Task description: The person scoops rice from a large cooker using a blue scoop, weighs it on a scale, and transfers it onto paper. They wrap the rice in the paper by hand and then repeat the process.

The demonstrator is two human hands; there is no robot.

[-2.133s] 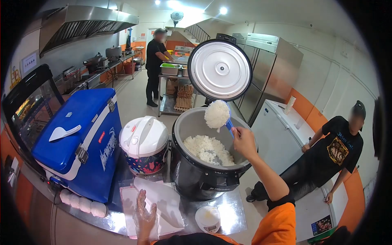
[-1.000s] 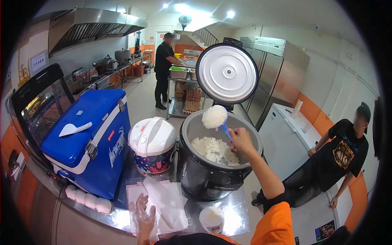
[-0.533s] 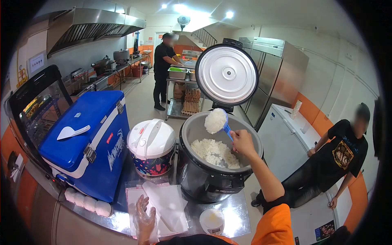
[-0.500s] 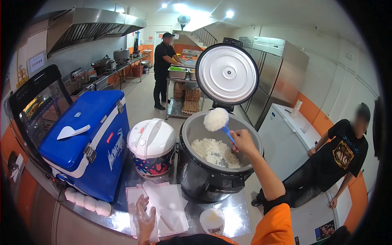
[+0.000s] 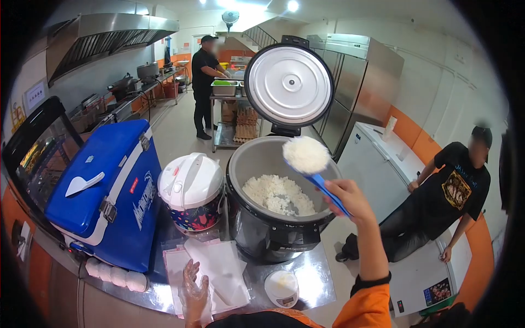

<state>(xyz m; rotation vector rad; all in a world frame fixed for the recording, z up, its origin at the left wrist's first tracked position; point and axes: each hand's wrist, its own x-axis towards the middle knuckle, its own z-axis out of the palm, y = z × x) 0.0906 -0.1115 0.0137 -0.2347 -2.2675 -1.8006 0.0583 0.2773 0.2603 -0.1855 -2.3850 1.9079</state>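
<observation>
My right hand (image 5: 351, 200) grips the handle of a blue rice paddle (image 5: 331, 195), raised above the right side of the large rice cooker (image 5: 262, 228). A mound of cooked white rice (image 5: 306, 154) sits on the paddle's head. More rice (image 5: 278, 195) lies in the bottom of the cooker's grey pot, whose round lid (image 5: 291, 82) stands up behind it. My left hand (image 5: 194, 290), in a clear plastic glove, is held with fingers apart over the stack of white and pink paper sheets (image 5: 229, 273). Nothing is in it.
A small white kitchen scale (image 5: 281, 288) stands by the paper. Left are a white-lidded rice cooker (image 5: 191, 183), a blue cooler box (image 5: 104, 186) with a white paddle (image 5: 85, 184) on top, and wrapped white rolls (image 5: 116, 274). One person (image 5: 206, 82) stands behind; another (image 5: 443, 199) is beside the chest freezer (image 5: 372, 161).
My right hand has moved right and towards me, carrying the rice-laden paddle to the pot's right side. My left hand has barely moved. The camera view has shifted slightly.
</observation>
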